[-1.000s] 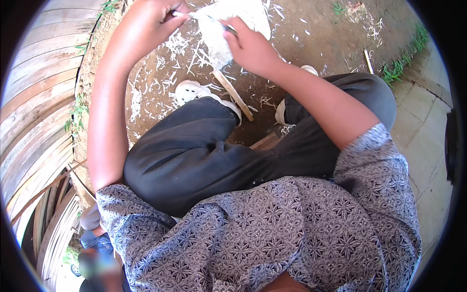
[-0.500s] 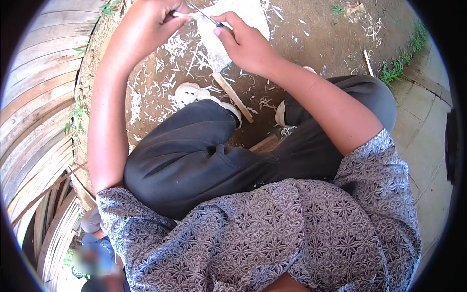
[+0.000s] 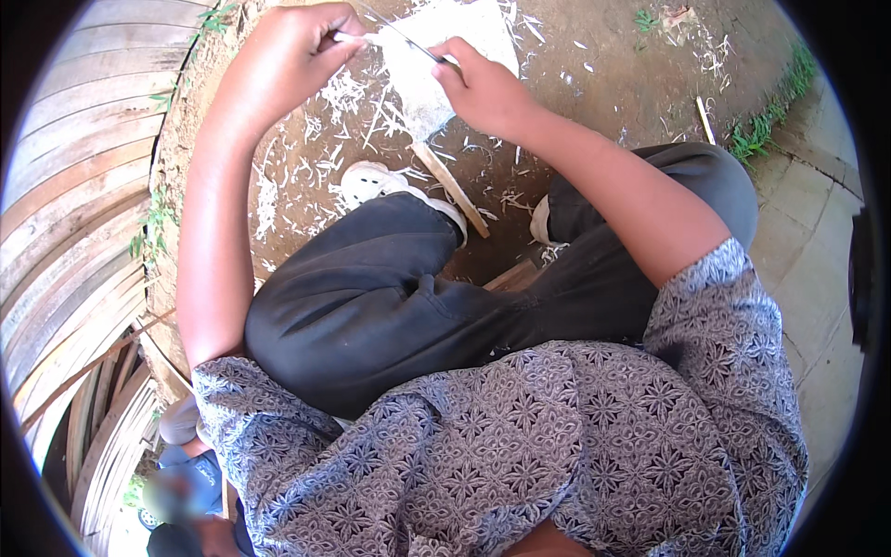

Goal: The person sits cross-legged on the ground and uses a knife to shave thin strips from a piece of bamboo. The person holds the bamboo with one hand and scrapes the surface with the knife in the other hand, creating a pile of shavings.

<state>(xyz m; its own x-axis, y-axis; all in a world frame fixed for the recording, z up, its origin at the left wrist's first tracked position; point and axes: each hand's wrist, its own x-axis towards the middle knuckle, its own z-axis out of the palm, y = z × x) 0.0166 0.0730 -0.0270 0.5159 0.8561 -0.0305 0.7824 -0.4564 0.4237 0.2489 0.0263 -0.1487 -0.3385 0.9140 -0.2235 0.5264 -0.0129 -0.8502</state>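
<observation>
My left hand [image 3: 311, 46] pinches a thin pale stick [image 3: 351, 38], likely wood or bamboo, whose end pokes out past the fingers. In my right hand [image 3: 483, 88] is a knife [image 3: 408, 42], its narrow dark blade slanting up and left toward the stick. Whether the blade touches the stick I cannot tell. Below both hands lies a whitish sack-like sheet [image 3: 455, 46] on the ground. Pale shavings [image 3: 345, 97] are scattered around it.
A flat wooden strip [image 3: 450, 188] lies between my white shoes [image 3: 371, 183]. Curved wooden slats [image 3: 83, 139] line the left side. Paving slabs [image 3: 789, 251] run along the right. Another person [image 3: 190, 483] sits at the lower left.
My right hand has shifted slightly right and down with the knife, its blade now more clear of the left hand. More of the stick shows at the left fingers.
</observation>
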